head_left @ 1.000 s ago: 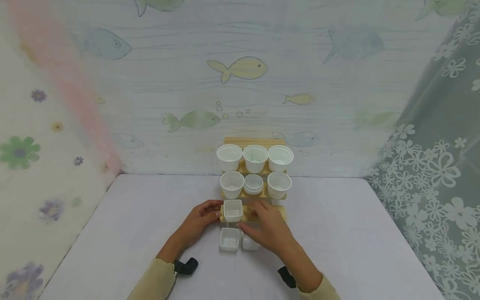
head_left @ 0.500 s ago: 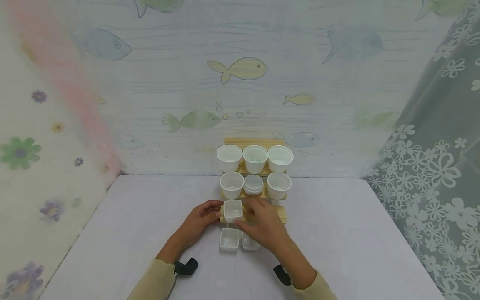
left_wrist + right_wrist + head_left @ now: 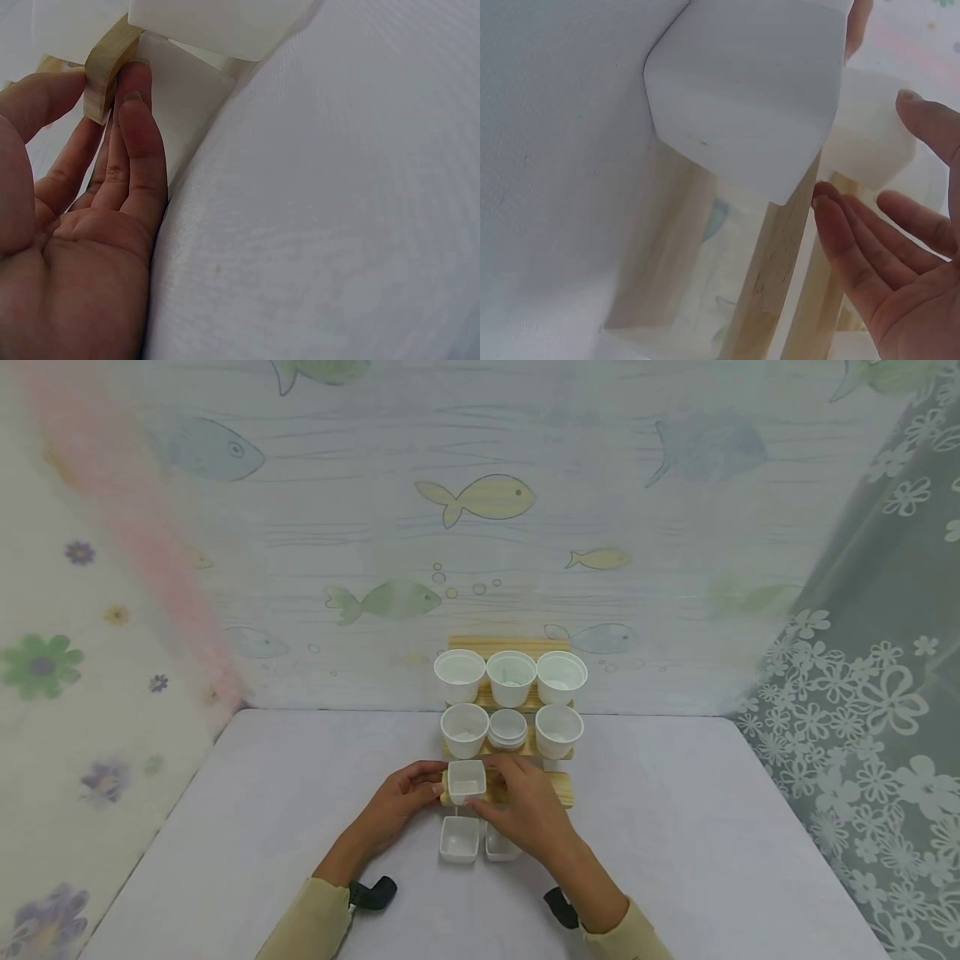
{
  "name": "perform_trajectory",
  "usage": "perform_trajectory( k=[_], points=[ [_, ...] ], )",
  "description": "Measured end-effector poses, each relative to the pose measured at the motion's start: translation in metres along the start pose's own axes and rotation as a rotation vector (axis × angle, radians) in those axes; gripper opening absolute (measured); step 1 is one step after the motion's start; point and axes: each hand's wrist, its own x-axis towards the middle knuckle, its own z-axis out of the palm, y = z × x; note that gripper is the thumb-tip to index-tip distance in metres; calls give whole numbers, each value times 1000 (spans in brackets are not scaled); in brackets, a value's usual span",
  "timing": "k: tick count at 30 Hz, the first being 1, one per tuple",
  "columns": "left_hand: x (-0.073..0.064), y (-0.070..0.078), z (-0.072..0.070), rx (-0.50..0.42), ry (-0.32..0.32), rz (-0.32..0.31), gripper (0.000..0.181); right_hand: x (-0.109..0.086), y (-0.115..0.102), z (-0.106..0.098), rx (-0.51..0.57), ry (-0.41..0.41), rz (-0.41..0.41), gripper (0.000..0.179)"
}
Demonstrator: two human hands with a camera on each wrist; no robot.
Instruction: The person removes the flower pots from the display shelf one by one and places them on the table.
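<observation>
In the head view, my left hand [image 3: 405, 802] pinches the left end of the nearest wooden plank [image 3: 558, 787]. The left wrist view shows the plank's end [image 3: 105, 71] between thumb and fingers. A square white cup [image 3: 467, 781] stands on that plank beside my left fingertips. My right hand [image 3: 528, 806] is at the cup's right side, thumb near its front corner and fingers farther back. In the right wrist view, these fingers are spread around the cup [image 3: 874, 127], with no firm grip visible; whether they touch it I cannot tell.
Two square white cups stand in front, the left one [image 3: 459, 839] plain to see, the right one [image 3: 501, 843] partly hidden by my right hand. Behind, stepped planks bear round white cups [image 3: 463, 729] and small stacked tubs [image 3: 507, 728]. A patterned wall [image 3: 337, 527] closes the back.
My right hand has shifted slightly left, bringing its thumb and fingers closer to the square cup on the plank. My left hand and the cups look unmoved.
</observation>
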Motion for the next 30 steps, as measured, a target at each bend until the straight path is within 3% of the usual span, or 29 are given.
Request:
perform_trajectory(
  k=[21, 30],
  points=[
    [13, -2, -13, -2, -24, 1, 46, 12, 4, 12, 167, -8, 58, 59],
    [14, -4, -13, 0, -28, 7, 45, 11, 7, 12, 156, -29, 72, 58]
  ],
)
